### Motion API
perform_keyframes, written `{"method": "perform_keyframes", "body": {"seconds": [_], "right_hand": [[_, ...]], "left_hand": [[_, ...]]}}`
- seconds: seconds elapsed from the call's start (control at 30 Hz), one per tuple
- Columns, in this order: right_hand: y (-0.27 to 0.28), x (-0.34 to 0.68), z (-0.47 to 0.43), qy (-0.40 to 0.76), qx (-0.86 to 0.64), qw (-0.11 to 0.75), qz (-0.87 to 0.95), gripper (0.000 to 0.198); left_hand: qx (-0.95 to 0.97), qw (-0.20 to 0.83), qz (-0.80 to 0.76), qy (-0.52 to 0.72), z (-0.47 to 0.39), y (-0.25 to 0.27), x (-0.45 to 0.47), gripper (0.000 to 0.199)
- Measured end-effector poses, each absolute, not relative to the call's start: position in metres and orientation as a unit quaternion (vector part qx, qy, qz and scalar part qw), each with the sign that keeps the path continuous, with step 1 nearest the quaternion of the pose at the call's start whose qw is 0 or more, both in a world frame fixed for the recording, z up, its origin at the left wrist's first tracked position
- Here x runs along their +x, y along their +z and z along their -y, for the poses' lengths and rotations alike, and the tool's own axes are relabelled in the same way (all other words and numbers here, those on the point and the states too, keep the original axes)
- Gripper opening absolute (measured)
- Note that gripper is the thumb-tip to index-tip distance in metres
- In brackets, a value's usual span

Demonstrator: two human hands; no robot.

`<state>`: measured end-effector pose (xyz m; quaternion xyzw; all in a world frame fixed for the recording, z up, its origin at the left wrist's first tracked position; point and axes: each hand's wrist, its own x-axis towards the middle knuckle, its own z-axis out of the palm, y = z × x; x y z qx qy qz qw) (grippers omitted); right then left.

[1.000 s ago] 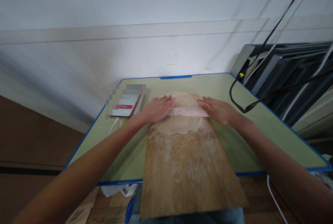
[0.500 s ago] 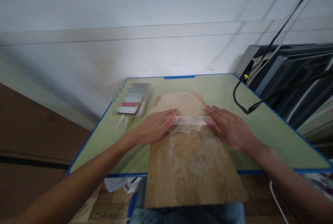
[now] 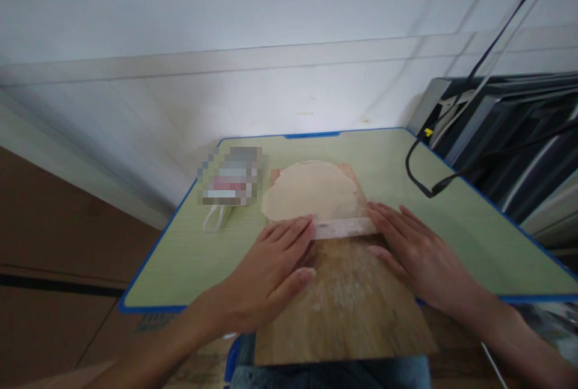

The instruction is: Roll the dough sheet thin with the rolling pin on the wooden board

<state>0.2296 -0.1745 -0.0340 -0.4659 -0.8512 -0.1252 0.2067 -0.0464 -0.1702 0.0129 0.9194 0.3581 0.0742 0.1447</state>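
Currently, on the green table (image 3: 180,262), the wooden board (image 3: 343,323) is supported, with the dough sheet (image 3: 311,190) spread across its far part. The left hand (image 3: 271,274) and right hand (image 3: 415,256) are laid palm-down, fingers extended rather than wrapped, at the ends of the pale rolling pin (image 3: 345,228). The pin has been drawn bodyward to the dough's near edge; a pulling stroke is judged nearly complete.

The person's left hand (image 3: 275,271) and right hand (image 3: 418,250) lie with fingers extended at opposite ends of a pale roller (image 3: 345,228), along the near edge of a flat dough sheet (image 3: 311,190). The wooden board (image 3: 343,317) beneath overhangs a green counter (image 3: 189,268); left of it lies a pixelated object (image 3: 230,175).
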Motion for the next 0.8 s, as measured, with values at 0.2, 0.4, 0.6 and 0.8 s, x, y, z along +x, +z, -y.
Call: {"method": "perform_keyframes", "body": {"seconds": [0.2, 0.4, 0.6, 0.8], "right_hand": [[-0.036, 0.233, 0.185, -0.127, -0.452, 0.202, 0.859, 0.058], [-0.037, 0.251, 0.133, -0.091, -0.403, 0.213, 0.885, 0.056], [-0.035, 0.257, 0.083, -0.033, -0.376, 0.323, 0.868, 0.043], [-0.031, 0.249, 0.089, -0.006, -0.484, 0.302, 0.821, 0.040]], "left_hand": [[0.931, 0.118, -0.336, 0.080, 0.178, 0.005, -0.050, 0.062], [0.920, 0.097, -0.374, 0.064, 0.129, 0.006, -0.045, 0.060], [0.911, 0.093, -0.389, 0.097, 0.081, -0.001, -0.055, 0.050], [0.927, -0.060, -0.359, 0.086, 0.075, -0.005, -0.071, 0.042]]}}
